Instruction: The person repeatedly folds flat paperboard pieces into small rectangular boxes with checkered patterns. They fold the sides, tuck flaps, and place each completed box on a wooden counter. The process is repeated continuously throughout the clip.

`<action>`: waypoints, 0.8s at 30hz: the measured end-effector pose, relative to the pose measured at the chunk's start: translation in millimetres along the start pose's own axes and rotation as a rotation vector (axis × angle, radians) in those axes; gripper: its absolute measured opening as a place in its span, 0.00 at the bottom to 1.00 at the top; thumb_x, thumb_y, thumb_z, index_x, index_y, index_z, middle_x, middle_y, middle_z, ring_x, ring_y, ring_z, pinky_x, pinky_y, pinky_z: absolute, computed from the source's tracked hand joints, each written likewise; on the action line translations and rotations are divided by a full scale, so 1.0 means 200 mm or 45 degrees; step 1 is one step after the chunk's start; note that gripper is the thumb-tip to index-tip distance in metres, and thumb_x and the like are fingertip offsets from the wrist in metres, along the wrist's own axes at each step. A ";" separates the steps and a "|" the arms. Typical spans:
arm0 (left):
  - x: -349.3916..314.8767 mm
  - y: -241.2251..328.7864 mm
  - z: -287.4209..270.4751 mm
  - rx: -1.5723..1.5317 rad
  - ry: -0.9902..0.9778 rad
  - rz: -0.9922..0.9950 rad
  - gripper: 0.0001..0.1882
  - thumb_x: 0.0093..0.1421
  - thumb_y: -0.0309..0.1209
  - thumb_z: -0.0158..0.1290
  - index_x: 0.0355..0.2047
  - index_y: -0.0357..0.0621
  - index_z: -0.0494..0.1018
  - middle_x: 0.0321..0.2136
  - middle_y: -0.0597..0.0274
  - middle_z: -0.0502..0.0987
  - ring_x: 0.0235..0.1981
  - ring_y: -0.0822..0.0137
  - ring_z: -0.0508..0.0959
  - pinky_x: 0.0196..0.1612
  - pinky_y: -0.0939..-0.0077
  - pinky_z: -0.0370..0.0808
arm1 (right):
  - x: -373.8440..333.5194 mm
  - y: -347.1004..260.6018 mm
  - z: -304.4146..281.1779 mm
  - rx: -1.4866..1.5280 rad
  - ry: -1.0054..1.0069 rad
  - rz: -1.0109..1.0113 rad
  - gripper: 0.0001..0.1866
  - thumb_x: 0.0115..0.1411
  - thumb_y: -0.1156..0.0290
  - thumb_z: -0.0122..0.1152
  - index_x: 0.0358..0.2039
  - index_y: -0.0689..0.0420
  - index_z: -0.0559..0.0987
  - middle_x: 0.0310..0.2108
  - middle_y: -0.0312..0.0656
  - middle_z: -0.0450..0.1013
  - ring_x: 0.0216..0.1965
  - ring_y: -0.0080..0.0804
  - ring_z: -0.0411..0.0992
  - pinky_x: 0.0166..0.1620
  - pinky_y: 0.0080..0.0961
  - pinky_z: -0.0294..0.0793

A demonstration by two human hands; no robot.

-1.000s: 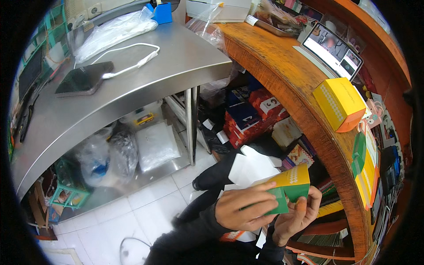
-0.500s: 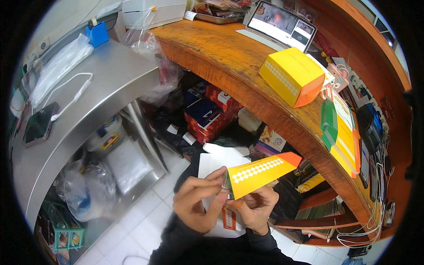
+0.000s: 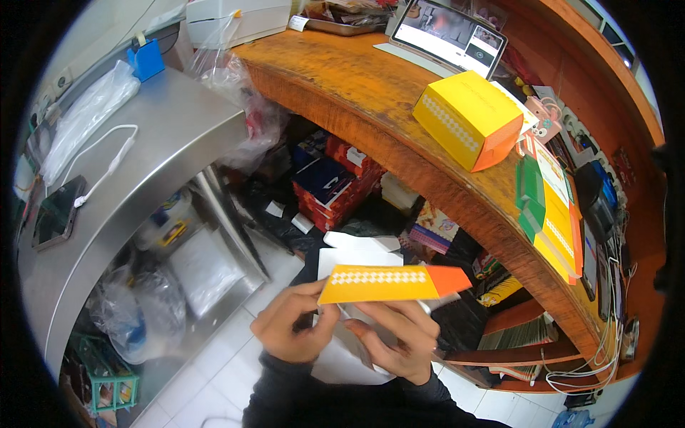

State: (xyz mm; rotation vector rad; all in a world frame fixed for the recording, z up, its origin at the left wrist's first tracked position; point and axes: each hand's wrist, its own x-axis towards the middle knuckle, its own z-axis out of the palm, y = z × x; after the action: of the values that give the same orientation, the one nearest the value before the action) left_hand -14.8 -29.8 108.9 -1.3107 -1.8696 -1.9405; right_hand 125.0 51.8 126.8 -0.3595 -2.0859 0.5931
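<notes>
A partly folded yellow cardboard box (image 3: 378,285), with white diamonds along its side and an orange end, is held up in front of me. My left hand (image 3: 296,324) pinches its left end between thumb and fingers. My right hand (image 3: 399,335) is curled against its underside, thumb and fingers bent around the near edge; the exact grip is partly hidden. Beneath both hands, white cardboard (image 3: 360,250) with a raised flap lies across my lap.
On the curved wooden desk (image 3: 335,85) stand a made-up yellow box (image 3: 471,118), a tablet (image 3: 449,36) and flat green and yellow cartons (image 3: 546,221). To the left, a metal table (image 3: 164,135) bears a phone (image 3: 59,212) with a white cable. Red boxes (image 3: 332,189) are stacked under the desk.
The yellow box has swung from a slant to nearly level and shifted left. Both hands have moved with it, the left one lower and further left. My view has shifted slightly.
</notes>
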 end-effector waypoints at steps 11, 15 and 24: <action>0.03 -0.09 -0.02 -0.103 0.205 -0.123 0.09 0.46 0.22 0.64 0.19 0.40 0.72 0.25 0.56 0.78 0.22 0.67 0.80 0.24 0.85 0.73 | 0.07 0.15 -0.04 -0.048 0.569 0.050 0.23 0.42 0.86 0.69 0.41 0.60 0.75 0.43 0.47 0.69 0.46 0.40 0.70 0.48 0.29 0.70; 0.05 -0.08 -0.02 0.049 0.215 0.003 0.12 0.45 0.26 0.67 0.20 0.43 0.71 0.26 0.58 0.77 0.29 0.66 0.78 0.32 0.81 0.73 | 0.07 0.14 -0.05 -0.008 0.421 -0.074 0.16 0.40 0.87 0.64 0.31 0.58 0.81 0.33 0.44 0.75 0.36 0.36 0.74 0.38 0.28 0.73; 0.02 0.09 0.03 -0.743 -0.294 -0.567 0.21 0.45 0.25 0.69 0.39 0.39 0.73 0.33 0.57 0.80 0.35 0.70 0.79 0.43 0.79 0.72 | 0.02 0.08 0.00 -0.254 0.112 -0.269 0.26 0.39 0.80 0.69 0.42 0.48 0.84 0.36 0.36 0.72 0.38 0.34 0.71 0.38 0.24 0.74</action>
State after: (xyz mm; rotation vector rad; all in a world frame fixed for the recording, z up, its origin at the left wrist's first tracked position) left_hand -2.1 -27.5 124.3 -1.3865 -1.8951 -2.8371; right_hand 124.6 67.8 120.3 -0.2681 -2.0699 0.2400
